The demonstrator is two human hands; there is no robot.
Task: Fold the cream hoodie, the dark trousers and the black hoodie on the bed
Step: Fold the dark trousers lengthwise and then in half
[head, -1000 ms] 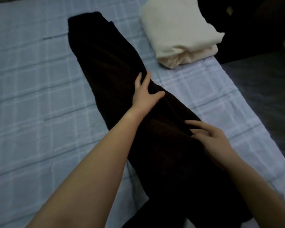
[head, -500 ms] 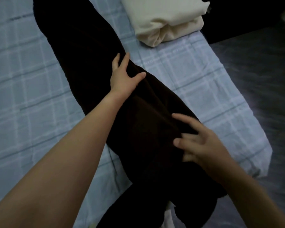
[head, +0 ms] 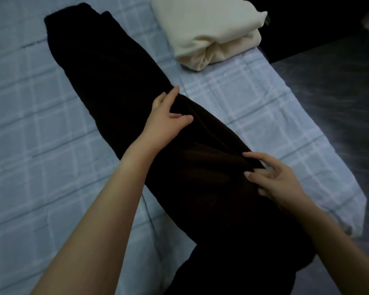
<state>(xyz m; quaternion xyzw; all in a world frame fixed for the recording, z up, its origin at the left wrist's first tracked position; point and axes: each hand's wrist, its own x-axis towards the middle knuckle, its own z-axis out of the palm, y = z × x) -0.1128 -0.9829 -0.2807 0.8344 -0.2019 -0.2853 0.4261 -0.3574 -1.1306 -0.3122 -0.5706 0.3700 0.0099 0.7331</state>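
On the checked bedsheet (head: 30,124), dark trousers (head: 115,81) are laid diagonally, long axis far-left to near-right. Left hand (head: 164,122) is pressed flat mid-length, fingers spread. Right hand (head: 279,182) is set at the near-right edge; pinch or touch cannot be told. Cuff end lies beyond the left hand. Cream hoodie (head: 207,24) is folded, far right.
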